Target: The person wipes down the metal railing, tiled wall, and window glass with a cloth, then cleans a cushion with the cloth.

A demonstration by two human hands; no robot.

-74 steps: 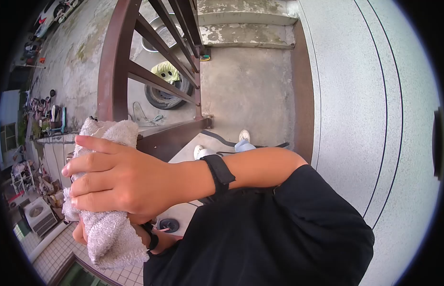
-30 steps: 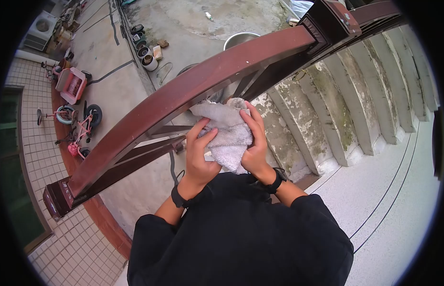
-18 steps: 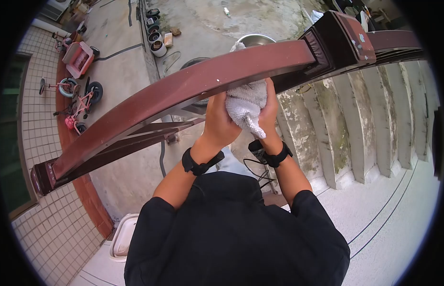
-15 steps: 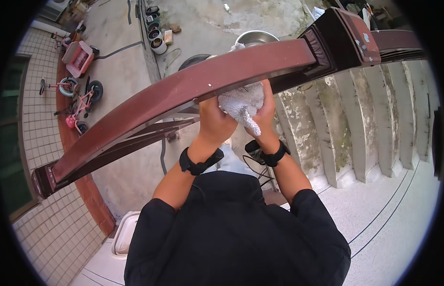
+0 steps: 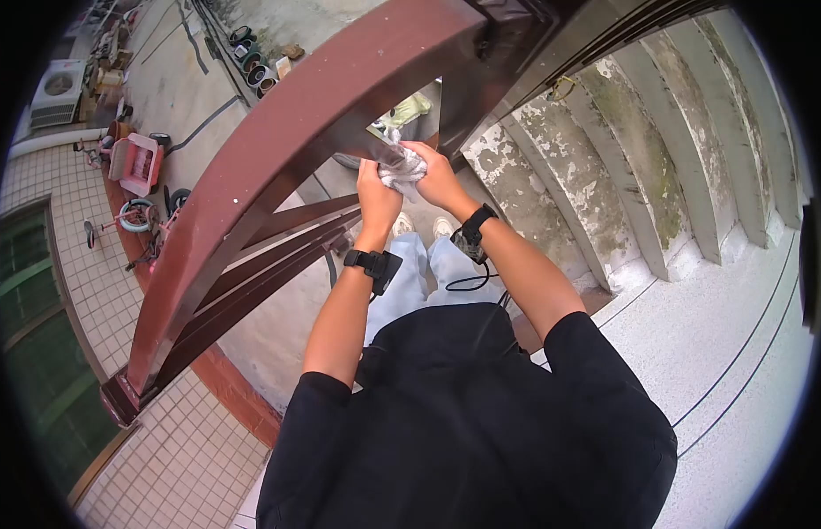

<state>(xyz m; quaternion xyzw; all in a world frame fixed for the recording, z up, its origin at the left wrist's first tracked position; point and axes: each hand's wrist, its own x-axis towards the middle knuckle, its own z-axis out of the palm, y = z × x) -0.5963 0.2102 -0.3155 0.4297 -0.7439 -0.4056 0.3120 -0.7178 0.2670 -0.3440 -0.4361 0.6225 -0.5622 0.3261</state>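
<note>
Both hands are closed round a whitish towel [image 5: 402, 169], just below the dark-red curved railing [image 5: 278, 106]. My left hand [image 5: 377, 198] grips it from the left and my right hand [image 5: 439, 181] from the right. The towel seems wrapped about a railing bar, though the railing and hands hide part of it. Black straps with small devices are on both wrists.
Worn concrete steps [image 5: 622, 150] rise at the right beside a pale speckled slab [image 5: 710, 326]. At the left are a pink toy cart [image 5: 137, 165], a small bike wheel [image 5: 135, 216], a tiled wall [image 5: 177, 450] and an air-conditioning unit [image 5: 58, 93]. My shoes [image 5: 443, 227] stand below.
Compared with half a second ago, the hands and towel are lower beneath the rail and smaller in view. The view has shifted, so the railing appears steeper and my legs and shoes show.
</note>
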